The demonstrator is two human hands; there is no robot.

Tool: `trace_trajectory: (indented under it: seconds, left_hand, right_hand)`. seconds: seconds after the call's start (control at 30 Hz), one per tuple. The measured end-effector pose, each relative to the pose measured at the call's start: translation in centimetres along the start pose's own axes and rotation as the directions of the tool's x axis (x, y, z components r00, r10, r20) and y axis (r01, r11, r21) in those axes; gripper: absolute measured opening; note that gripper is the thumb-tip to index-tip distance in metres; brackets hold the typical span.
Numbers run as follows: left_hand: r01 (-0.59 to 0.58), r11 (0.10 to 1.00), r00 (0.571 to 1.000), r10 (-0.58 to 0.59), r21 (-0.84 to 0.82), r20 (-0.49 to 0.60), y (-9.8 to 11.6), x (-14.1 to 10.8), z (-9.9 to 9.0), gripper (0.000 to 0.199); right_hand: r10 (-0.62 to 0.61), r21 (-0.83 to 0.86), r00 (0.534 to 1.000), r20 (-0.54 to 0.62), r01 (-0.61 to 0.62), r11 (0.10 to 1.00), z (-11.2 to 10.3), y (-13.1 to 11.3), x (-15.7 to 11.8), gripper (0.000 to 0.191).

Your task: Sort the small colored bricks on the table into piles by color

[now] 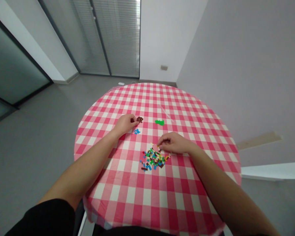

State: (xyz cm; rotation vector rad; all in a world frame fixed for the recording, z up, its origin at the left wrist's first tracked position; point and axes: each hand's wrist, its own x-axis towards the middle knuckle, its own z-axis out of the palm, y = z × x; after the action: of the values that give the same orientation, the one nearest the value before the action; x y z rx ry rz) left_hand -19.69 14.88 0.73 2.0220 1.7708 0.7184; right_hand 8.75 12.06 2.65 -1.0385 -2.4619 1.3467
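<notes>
My left hand [126,124] rests at the small pile of dark brown bricks [140,119], fingers curled together at its left edge. Whatever they may hold is too small to make out. Just below that hand lies a little group of blue bricks [137,131]. At the upper right edge of a mixed heap of coloured toy bricks [153,158], my right hand [174,143] has its thumb and fingers drawn together, low over the cloth. Its fingertips are near small light and yellow pieces, and I cannot tell what is between them. Green bricks [159,122] lie together farther back.
A red and white checked cloth [159,196] covers the round table. Behind it are a glass partition with blinds [120,39] and a white wall [167,32]. Grey floor [54,131] shows at the left. A small white object [121,83] appears beyond the table's far edge.
</notes>
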Motion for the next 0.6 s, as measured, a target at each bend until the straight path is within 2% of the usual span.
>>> trace_trajectory:
  seconds: [0.17,0.3,0.47,0.6]
  left_hand:
    - [-0.022,0.999,0.999,0.023,-0.031,0.023,-0.1,-0.1,-0.3,0.017]
    - [0.001,1.000,1.000,0.000,-0.019,0.027,0.3,-0.3,-0.9,0.018]
    - [0.003,0.999,1.000,-0.003,-0.040,-0.005,1.3,-0.7,-1.4,0.018]
    - [-0.029,0.995,0.999,0.032,-0.096,0.031,2.2,-1.1,-1.7,0.014]
  right_hand:
    - [-0.122,-0.127,0.992,-0.024,0.118,0.985,0.5,-0.8,0.2,0.021]
    - [-0.201,-0.233,0.980,0.007,0.197,0.952,1.1,-1.3,0.5,0.024]
    - [-0.208,-0.387,0.977,0.053,0.213,0.897,1.6,-1.7,0.6,0.026]
    - [-0.199,-0.413,0.979,0.050,0.201,0.888,1.6,-1.8,0.6,0.027]
